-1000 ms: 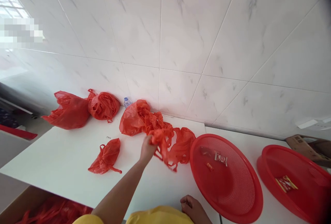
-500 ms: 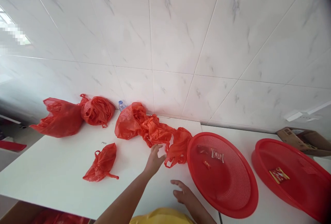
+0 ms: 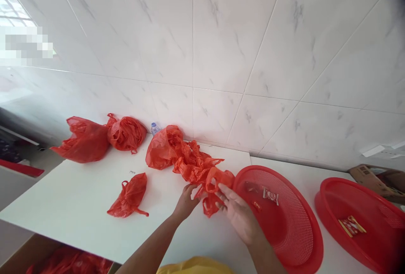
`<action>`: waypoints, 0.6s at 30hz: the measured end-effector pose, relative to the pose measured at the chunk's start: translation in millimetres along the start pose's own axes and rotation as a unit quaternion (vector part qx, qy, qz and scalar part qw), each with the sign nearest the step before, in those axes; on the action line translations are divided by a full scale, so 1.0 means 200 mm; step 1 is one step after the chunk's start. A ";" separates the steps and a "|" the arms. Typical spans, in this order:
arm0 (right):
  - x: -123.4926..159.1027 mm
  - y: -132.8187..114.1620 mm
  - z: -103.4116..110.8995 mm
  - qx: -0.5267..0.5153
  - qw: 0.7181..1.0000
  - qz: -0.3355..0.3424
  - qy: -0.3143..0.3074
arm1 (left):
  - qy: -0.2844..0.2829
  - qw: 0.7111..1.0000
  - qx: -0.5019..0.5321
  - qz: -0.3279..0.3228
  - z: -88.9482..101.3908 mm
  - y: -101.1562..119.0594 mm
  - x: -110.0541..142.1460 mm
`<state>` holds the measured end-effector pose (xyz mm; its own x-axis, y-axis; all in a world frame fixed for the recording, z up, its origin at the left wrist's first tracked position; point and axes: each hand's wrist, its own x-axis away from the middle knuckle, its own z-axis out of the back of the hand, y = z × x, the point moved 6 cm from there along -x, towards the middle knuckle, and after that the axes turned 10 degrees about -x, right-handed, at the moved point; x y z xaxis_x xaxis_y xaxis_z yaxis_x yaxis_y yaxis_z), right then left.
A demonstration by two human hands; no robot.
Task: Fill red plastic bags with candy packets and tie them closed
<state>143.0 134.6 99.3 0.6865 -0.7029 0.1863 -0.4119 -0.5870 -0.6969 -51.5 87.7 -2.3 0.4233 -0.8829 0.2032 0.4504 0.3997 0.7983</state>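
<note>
A crumpled red plastic bag (image 3: 220, 177) lies on the white table, with both my hands on it. My left hand (image 3: 186, 203) pinches its left edge between thumb and fingers. On the other side, my right hand (image 3: 238, 212) has its fingertips and thumb closed around the bag's loop handle. Behind them is a heap of crumpled red plastic bags (image 3: 191, 162), joined to a puffed-up red bag (image 3: 161, 149) by the wall. Off to the left rests a small knotted red bag (image 3: 129, 196).
A red perforated basket (image 3: 284, 223) with a few wrapped sweets stands close right of my right hand. Further right are another red basket (image 3: 335, 219) and a cardboard box (image 3: 367, 177). Two full red bags (image 3: 87, 141) and a plastic bottle (image 3: 155, 129) line the wall.
My right hand has come up and forward from the table's front to the red plastic bag. My left hand has closed on the bag, whose handles are now lifted and spread.
</note>
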 end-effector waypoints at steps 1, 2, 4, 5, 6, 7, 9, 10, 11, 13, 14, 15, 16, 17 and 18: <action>0.03 -0.08 -0.02 -0.020 0.999 0.025 -0.004 | 0.004 1.000 -0.006 -0.008 0.00 0.00 -0.01; 0.07 -0.15 -0.03 -0.036 0.998 0.048 0.004 | 0.005 1.000 -0.012 -0.012 0.00 0.01 -0.03; 0.13 -0.25 0.01 -0.051 0.994 0.082 0.050 | 0.007 1.000 -0.024 -0.016 0.01 0.02 -0.05; 0.15 -0.29 0.04 -0.054 0.991 0.094 0.080 | 0.009 0.999 -0.026 -0.022 0.01 0.03 -0.06; 0.18 -0.31 0.08 -0.054 0.987 0.104 0.110 | 0.011 0.999 -0.025 -0.029 0.01 0.05 -0.07; 0.20 -0.32 0.12 -0.053 0.983 0.112 0.138 | 0.011 0.999 -0.023 -0.039 0.02 0.07 -0.07; 0.25 -0.33 0.19 -0.055 0.974 0.120 0.185 | 0.006 0.998 -0.022 -0.052 0.03 0.09 -0.08; 0.27 -0.33 0.23 -0.059 0.969 0.122 0.205 | 0.003 0.998 -0.025 -0.052 0.04 0.10 -0.08; 0.29 -0.33 0.26 -0.065 0.965 0.123 0.223 | 0.001 0.998 -0.032 -0.052 0.04 0.10 -0.08; 0.33 -0.33 0.32 -0.074 0.958 0.125 0.249 | 0.000 0.997 -0.051 -0.050 0.04 0.08 -0.06; 0.35 -0.32 0.34 -0.076 0.955 0.127 0.256 | -0.007 0.997 -0.063 -0.052 0.03 0.06 -0.04; 0.36 -0.32 0.36 -0.076 0.954 0.129 0.259 | -0.024 0.995 -0.079 -0.058 0.00 0.04 -0.01; 0.37 -0.32 0.38 -0.076 0.954 0.128 0.259 | -0.052 0.991 -0.101 -0.068 -0.03 0.01 0.03; 0.39 -0.31 0.40 -0.075 0.955 0.125 0.259 | -0.089 0.985 -0.127 -0.081 -0.08 -0.03 0.08; 0.40 -0.29 0.43 -0.075 0.954 0.121 0.262 | -0.133 0.974 -0.160 -0.095 -0.13 -0.06 0.13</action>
<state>272.7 147.7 96.1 0.1821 -0.9066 0.3806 -0.6290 -0.4049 -0.6637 -25.2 65.6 -22.2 0.1100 -0.9638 0.2430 0.7406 0.2425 0.6266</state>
